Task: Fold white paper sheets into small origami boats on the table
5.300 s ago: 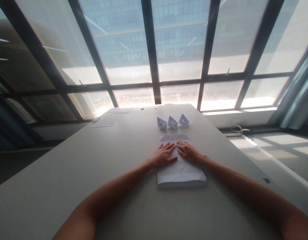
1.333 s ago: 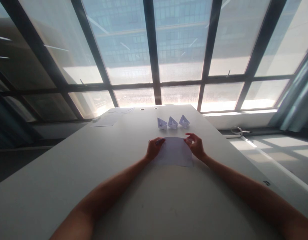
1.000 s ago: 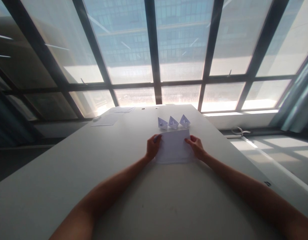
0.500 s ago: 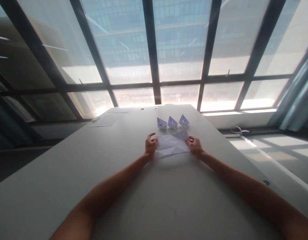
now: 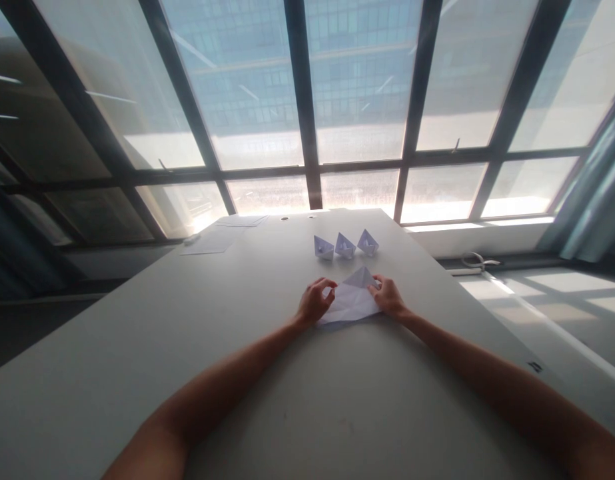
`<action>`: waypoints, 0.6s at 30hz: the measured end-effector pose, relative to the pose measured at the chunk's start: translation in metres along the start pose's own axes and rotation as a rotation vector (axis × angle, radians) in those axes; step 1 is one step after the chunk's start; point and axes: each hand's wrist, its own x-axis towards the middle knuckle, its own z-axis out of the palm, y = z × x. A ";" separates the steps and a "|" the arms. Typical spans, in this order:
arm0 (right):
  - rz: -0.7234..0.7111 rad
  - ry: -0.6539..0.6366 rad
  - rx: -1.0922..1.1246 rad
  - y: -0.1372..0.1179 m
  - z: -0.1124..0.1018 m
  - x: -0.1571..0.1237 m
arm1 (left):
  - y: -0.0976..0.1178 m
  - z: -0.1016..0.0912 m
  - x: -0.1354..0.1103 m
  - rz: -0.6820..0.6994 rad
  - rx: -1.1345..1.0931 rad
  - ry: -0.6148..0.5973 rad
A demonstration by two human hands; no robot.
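A white sheet of paper [image 5: 351, 301], partly folded into a pointed shape, lies on the pale table [image 5: 267, 373] in front of me. My left hand [image 5: 314, 302] is curled on its left side, pinching the paper's left corner inward. My right hand [image 5: 386, 297] grips the right edge with bent fingers. Three small folded paper boats [image 5: 345, 245] stand in a row just beyond the sheet.
Loose flat sheets of paper [image 5: 213, 240] lie at the table's far left corner. Two small round holes [image 5: 297, 217] sit near the far edge. A large window with dark frames [image 5: 307, 167] fills the background. The floor drops off right of the table, with a cable [image 5: 477, 259].
The sheet was doubled over from a flat long piece into a smaller rectangle. My left hand has now pushed the left corner toward the middle, leaving a peak at the top.
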 end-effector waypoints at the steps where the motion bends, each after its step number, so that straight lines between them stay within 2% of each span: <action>1: -0.010 -0.007 -0.032 -0.002 -0.001 -0.002 | 0.000 0.003 -0.002 0.024 0.049 -0.094; 4: -0.046 -0.021 -0.221 -0.008 -0.004 -0.010 | -0.001 0.008 -0.005 0.047 0.201 -0.347; 7: -0.185 -0.015 -0.511 -0.018 -0.008 -0.022 | -0.001 0.008 -0.006 0.074 0.287 -0.513; 10: -0.397 -0.081 -0.645 -0.028 -0.005 -0.032 | 0.001 0.006 -0.007 0.093 0.307 -0.568; 13: -0.534 -0.262 -0.583 -0.035 0.005 -0.037 | 0.008 0.004 -0.009 0.148 0.288 -0.594; 16: -0.539 -0.463 -0.511 -0.035 0.013 -0.037 | 0.017 0.004 -0.011 0.202 0.255 -0.582; 18: -0.495 -0.525 -0.518 -0.034 0.015 -0.036 | 0.021 0.004 -0.012 0.208 0.243 -0.570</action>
